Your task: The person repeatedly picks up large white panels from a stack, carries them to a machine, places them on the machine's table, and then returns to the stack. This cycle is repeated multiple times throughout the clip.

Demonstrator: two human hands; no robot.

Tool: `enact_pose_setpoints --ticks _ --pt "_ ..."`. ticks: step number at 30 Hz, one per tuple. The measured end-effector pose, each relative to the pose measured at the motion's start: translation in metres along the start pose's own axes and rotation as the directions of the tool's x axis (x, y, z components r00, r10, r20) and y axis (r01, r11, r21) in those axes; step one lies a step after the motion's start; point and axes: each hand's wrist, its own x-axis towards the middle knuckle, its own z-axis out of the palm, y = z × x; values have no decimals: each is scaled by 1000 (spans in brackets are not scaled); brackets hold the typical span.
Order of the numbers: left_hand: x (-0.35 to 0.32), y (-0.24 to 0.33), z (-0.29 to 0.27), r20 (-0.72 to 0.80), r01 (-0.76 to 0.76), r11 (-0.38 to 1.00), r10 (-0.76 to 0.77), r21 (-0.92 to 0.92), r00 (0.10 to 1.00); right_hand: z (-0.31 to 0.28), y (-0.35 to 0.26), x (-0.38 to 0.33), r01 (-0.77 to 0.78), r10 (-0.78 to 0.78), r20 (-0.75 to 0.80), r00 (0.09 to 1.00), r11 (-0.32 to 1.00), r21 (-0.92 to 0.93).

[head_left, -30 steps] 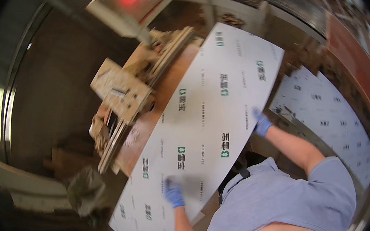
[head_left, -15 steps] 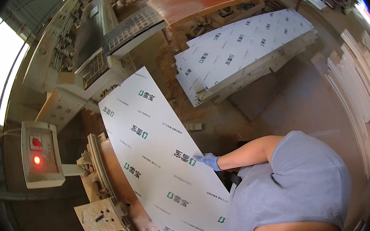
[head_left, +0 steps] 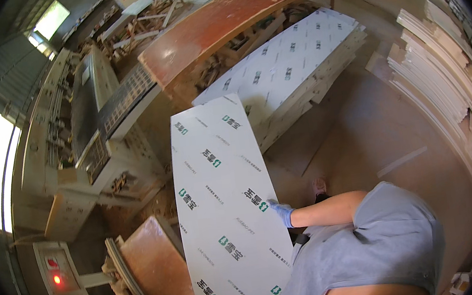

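Observation:
A long white board (head_left: 224,175) covered in a printed protective film stretches away in front of me, tilted. My right hand (head_left: 282,212), in a blue glove, grips the board's right edge. Its fingertips show at the printed face, while the rest of the fingers pass out of sight at the edge. My left hand is not in view. Beyond the board's far end lies a stack of similar film-covered boards (head_left: 289,54), and the held board overlaps its near end in the picture.
A brown-topped work surface (head_left: 152,256) is left of the board, beside a control box (head_left: 60,272) with a lit red lamp. Long machinery (head_left: 84,115) runs along the left. A reddish table (head_left: 221,18) stands behind the stack. Pale strips (head_left: 437,95) are piled at right.
The board has swung clockwise, its far end moving right toward the stack and off the brown work surface. My right hand keeps hold of its edge. The view has shifted, and a shoe now shows.

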Motion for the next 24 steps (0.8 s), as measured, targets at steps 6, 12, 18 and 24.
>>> enact_pose_setpoints --ticks 6,12,18,24 --pt "103 -74 -100 46 -101 994 99 40 994 17 99 -23 -703 251 779 574 639 312" --pt "279 -132 -160 -368 -280 956 294 90 882 96 242 -88 264 -278 10 961 900 -346" --pt "369 -148 -257 -120 -464 876 479 132 870 121 392 -81 330 -308 144 940 929 -166" --pt "425 -103 -238 -72 -613 773 629 162 774 114 443 -66 392 -397 2 918 904 -170"
